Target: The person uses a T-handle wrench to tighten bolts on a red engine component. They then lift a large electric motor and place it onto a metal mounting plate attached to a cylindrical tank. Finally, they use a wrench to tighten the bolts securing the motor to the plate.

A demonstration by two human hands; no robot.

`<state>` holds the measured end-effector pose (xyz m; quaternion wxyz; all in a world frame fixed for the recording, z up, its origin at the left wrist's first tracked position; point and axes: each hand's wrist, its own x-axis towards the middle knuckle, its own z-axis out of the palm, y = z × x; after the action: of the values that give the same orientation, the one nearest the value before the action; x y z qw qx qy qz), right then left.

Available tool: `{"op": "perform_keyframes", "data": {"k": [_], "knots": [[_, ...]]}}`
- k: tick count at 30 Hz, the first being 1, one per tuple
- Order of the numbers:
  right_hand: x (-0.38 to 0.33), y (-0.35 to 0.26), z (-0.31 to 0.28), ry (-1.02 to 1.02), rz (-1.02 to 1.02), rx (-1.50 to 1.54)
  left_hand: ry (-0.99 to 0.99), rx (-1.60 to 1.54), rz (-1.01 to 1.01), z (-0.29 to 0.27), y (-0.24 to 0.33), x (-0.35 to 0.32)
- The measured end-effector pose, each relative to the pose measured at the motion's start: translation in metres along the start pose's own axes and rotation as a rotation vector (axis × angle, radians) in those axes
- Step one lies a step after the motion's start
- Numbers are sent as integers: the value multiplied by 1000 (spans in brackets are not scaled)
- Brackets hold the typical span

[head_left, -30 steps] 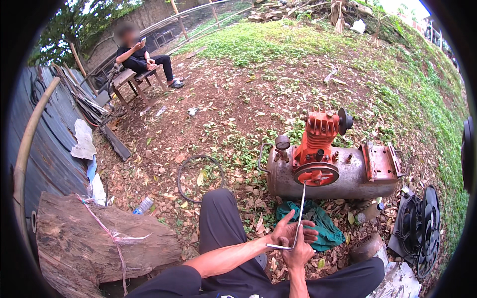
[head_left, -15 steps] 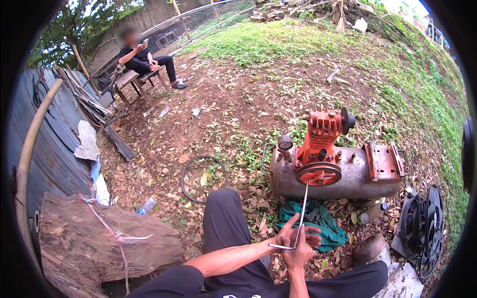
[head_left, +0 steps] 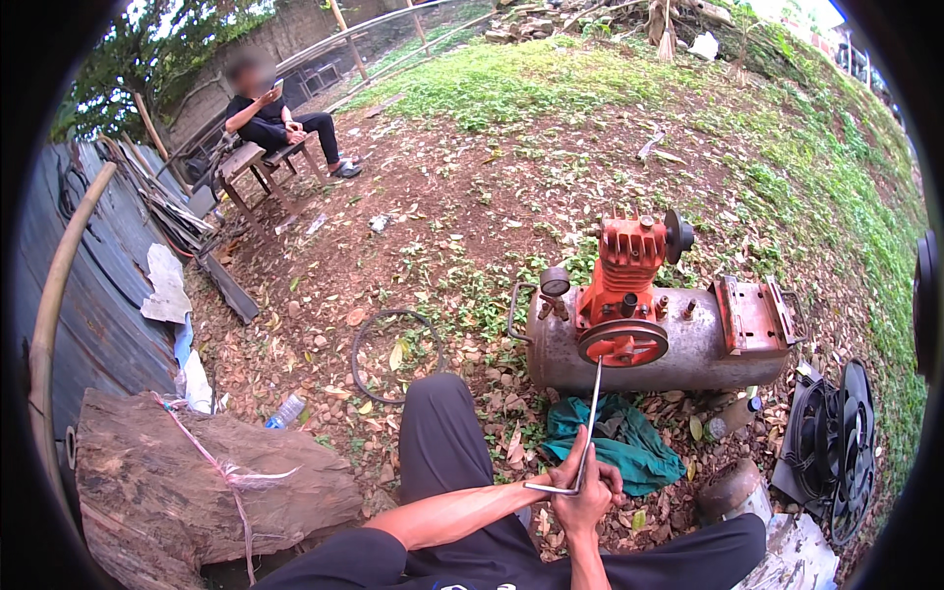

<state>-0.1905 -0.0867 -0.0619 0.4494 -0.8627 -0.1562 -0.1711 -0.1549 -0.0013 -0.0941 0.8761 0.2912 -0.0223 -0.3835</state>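
Both the left hand [head_left: 563,468] and the right hand [head_left: 581,508] curl nearly closed around a bent metal bar [head_left: 596,398]. Its long end reaches the middle of the wheel [head_left: 625,347] on the red pump [head_left: 629,261], which sits on a big rusty tank [head_left: 703,370].

Outdoors, daylight; from where I stand, corrugated metal fence [head_left: 106,295] at left; brown soil [head_left: 452,187] underfoot, strewn with dry leaves [head_left: 355,317]; grass [head_left: 472,98] far and right; wooden bench [head_left: 237,161] far left, brownish wall [head_left: 310,34] and leafy tree [head_left: 128,59] beyond it.
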Motion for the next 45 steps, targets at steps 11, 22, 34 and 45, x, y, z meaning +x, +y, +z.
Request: {"op": "perform_keyframes", "data": {"k": [11, 22, 34, 45], "knots": [[0, -8, 0, 0, 83, 40, -1, -17, -35, -13, -4, 4], [-5, 2, 6, 16, 80, 80, 110, -31, -57, -8, -4, 2], [18, -30, -13, 5, -136, -194, 159, -7, 109, 25, 2, -13], [27, -23, -18, -110, -381, -6, 75, 83, -12, 0, -16, -16]]}}
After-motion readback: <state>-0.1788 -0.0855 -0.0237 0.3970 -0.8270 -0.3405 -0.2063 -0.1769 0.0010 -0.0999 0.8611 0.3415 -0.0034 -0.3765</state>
